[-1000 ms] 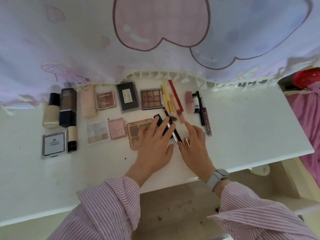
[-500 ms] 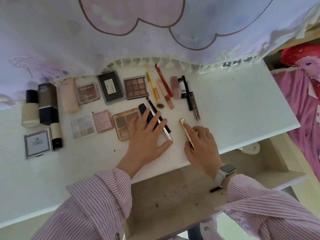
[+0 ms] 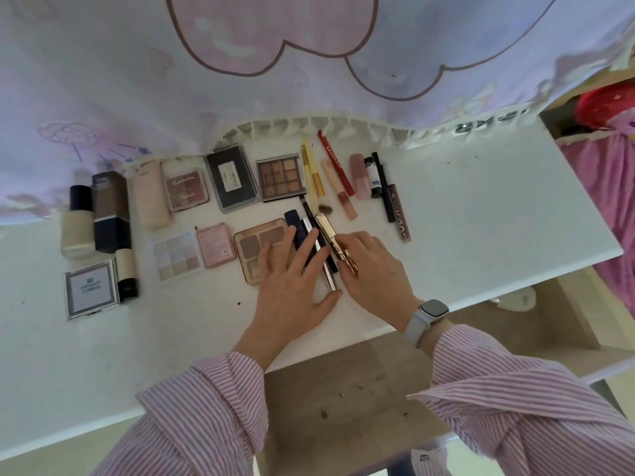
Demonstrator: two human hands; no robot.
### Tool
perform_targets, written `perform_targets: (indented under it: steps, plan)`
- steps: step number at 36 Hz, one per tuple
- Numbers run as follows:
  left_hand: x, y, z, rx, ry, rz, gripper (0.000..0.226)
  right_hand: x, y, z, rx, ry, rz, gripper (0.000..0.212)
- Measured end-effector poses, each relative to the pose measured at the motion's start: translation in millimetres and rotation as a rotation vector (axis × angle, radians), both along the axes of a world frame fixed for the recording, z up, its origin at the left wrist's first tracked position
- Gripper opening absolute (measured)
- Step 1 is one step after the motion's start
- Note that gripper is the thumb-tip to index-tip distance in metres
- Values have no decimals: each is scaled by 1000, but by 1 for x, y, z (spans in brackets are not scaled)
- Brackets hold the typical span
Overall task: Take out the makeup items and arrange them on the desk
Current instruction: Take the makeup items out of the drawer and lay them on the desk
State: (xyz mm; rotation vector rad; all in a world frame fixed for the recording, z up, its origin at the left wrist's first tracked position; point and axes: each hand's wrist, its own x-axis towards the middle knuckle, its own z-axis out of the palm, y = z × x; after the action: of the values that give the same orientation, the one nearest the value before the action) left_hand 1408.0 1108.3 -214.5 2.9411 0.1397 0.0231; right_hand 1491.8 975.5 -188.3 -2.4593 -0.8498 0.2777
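makeup items lie in rows on the white counter (image 3: 481, 235): foundation bottles (image 3: 77, 221) at the far left, palettes such as the brown eyeshadow palette (image 3: 281, 176) in the middle, pencils and lip tubes toward the right. the step in hand looks like lining up the slim pieces in the front row. the right hand (image 3: 374, 273) has its grip closed around the lower end of a gold tube (image 3: 330, 235), with the rest of the tube lying slanted and free. the left hand (image 3: 295, 286) lies flat with the grip spread, pinching nothing, fingertips pressing on a dark blue tube (image 3: 295, 225) and the thin dark pencils (image 3: 311, 218) just beside the gold one; its palm partly covers the blush palette (image 3: 261, 242).

to do this well, i would keep the left hand as a light fence so the dark sticks do not roll, then bring the gold tube in parallel to them, just beside rather than on top. it is round and shiny, so it will likely roll if let go at a tilt; set it flat and ease the fingers off. mind the small brush tip (image 3: 324, 210) near its upper end, since a sideways nudge could knock the pencils above out of line.
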Motion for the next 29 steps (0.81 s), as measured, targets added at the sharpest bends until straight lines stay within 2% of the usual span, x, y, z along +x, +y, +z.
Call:
perform_targets:
  steps: [8,15,20,24,29]
  plan:
    - [3,-1,0,5,9,34,63,0,3,0,-17,6,-28,42]
    - [10,-2,2,-15,-34,22,59,7,-8,2,-38,25,-131,40]
    - [24,-3,11,-33,-47,119,63,5,-15,2,-6,27,-130,40]
    - [44,2,14,5,14,126,61,5,-16,1,38,23,-175,39]
    - [46,4,14,105,105,38,72,10,-18,0,95,61,-189,38]
